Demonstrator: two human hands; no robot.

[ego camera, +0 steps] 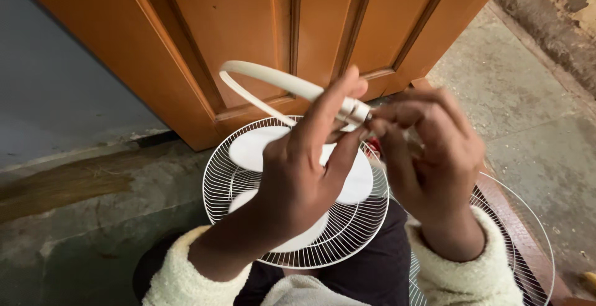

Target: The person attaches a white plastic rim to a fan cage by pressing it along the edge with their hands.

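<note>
Pinching the end of the white plastic band between your left hand and right hand, both closed on it above the fan guard, you risk it springing free if either pinch slackens.

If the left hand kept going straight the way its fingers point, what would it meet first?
The left hand points up and away, fingers on the white band. Past that, it would probably meet the wooden door, though depth is unclear.
</note>
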